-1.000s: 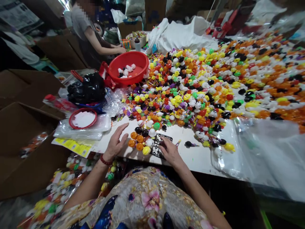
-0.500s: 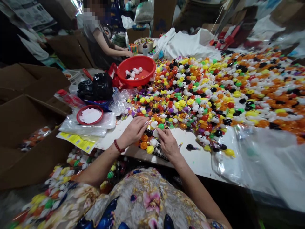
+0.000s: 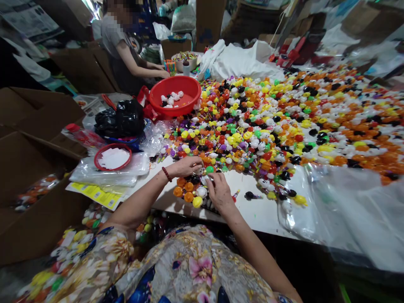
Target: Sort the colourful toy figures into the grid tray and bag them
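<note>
My left hand, with a red bead bracelet on its wrist, has its fingers curled on a small white plastic toy. Close beside it, my right hand pinches another white toy. Below the hands a cluster of toy heads stands close together, among them orange pumpkin shapes, a yellow one and a green one. They seem to sit in a dark rack, mostly hidden. To the right lies a black-headed toy stick.
A large pile of coloured toys covers the table. Left are a red basin, a red basket of white slips, plastic bags and cardboard boxes. Clear bags lie right. Another person works across the table.
My view has shifted slightly. Left fingers have moved from reaching over the cluster to curling on a white toy; the right hand stays at the cluster. A reddish stick tip now shows beside it.
</note>
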Demonstrator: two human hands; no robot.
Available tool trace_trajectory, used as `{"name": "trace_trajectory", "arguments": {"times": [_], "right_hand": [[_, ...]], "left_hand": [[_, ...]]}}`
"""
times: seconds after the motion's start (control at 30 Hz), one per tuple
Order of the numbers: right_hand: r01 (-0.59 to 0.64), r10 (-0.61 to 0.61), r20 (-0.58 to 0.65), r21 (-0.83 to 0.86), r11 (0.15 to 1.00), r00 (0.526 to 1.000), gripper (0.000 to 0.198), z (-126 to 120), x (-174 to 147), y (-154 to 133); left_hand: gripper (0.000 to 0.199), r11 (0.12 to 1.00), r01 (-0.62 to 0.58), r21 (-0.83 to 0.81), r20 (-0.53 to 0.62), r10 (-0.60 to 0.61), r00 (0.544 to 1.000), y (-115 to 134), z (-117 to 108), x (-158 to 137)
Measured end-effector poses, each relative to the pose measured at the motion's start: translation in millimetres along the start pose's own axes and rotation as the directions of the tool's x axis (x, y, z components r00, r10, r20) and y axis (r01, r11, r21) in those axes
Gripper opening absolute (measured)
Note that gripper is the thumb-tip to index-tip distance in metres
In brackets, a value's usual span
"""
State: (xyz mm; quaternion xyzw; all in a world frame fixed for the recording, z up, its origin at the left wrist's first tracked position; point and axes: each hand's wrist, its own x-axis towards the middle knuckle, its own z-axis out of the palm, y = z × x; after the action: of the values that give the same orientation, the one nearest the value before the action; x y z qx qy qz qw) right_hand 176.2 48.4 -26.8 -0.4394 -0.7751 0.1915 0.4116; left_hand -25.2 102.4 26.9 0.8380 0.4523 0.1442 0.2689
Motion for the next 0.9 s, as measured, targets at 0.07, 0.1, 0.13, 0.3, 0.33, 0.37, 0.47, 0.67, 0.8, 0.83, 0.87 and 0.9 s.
{"name": "trace_trajectory", "arguments": {"times": [0.07,0.1,0.13,0.3,0.33,0.37,0.47,0.67,0.8,0.83,0.87,0.9], "right_hand": [[-0.028,0.028,0.000,0.032,0.999,1.000,0.018,-0.2,1.1,-0.3],[-0.053,0.054,0.000,0.051,0.997,0.999,0.017,-0.3,1.8,-0.7],[-0.088,0.088,0.000,0.075,0.993,0.996,0.017,-0.2,2.5,-1.1],[-0.284,0.280,0.053,0.259,0.923,0.958,0.043,0.1,8.1,-2.6],[-0.303,0.294,0.075,0.276,0.912,0.953,0.047,-0.5,9.6,-2.7],[-0.308,0.294,0.092,0.280,0.909,0.951,0.048,-1.3,11.0,-2.8],[-0.278,0.258,0.113,0.251,0.927,0.960,0.046,-4.1,15.1,-3.7],[-0.268,0.240,0.150,0.212,0.940,0.959,0.047,-3.5,20.9,-4.8],[-0.293,0.256,0.207,0.176,0.940,0.944,0.057,-5.9,22.2,3.5],[-0.288,0.252,0.207,0.167,0.943,0.945,0.057,-6.9,22.8,7.6],[-0.276,0.241,0.206,0.163,0.947,0.948,0.056,-7.8,23.7,12.1],[-0.255,0.216,0.225,0.164,0.953,0.950,0.054,-8.6,24.8,16.4]], "left_hand": [[0.024,0.995,-0.064,-0.070,-0.012,0.064,0.998,-3.1,0.3,-5.3],[0.024,0.991,-0.089,-0.097,-0.016,0.088,0.996,-4.6,1.2,-7.4],[0.024,0.988,-0.102,-0.117,-0.019,0.101,0.995,-5.8,2.4,-9.1],[0.027,0.984,-0.077,-0.163,-0.053,0.069,0.996,-8.2,9.6,-13.0],[0.028,0.982,-0.085,-0.170,-0.061,0.076,0.995,-8.2,10.5,-12.9],[0.030,0.980,-0.102,-0.173,-0.067,0.091,0.994,-8.1,11.2,-12.6],[0.032,0.975,-0.161,-0.153,-0.075,0.151,0.986,-8.0,12.3,-9.4],[0.027,0.991,-0.131,-0.038,-0.013,0.131,0.991,-2.1,11.1,1.0],[0.027,0.997,-0.071,-0.023,0.053,0.072,0.996,10.8,6.2,9.0],[0.028,0.997,-0.063,-0.038,0.067,0.065,0.996,12.2,4.4,12.2],[0.031,0.997,-0.054,-0.053,0.060,0.057,0.997,12.3,2.2,15.3],[0.034,0.997,-0.043,-0.066,0.046,0.046,0.998,11.2,-0.2,17.5]]}}
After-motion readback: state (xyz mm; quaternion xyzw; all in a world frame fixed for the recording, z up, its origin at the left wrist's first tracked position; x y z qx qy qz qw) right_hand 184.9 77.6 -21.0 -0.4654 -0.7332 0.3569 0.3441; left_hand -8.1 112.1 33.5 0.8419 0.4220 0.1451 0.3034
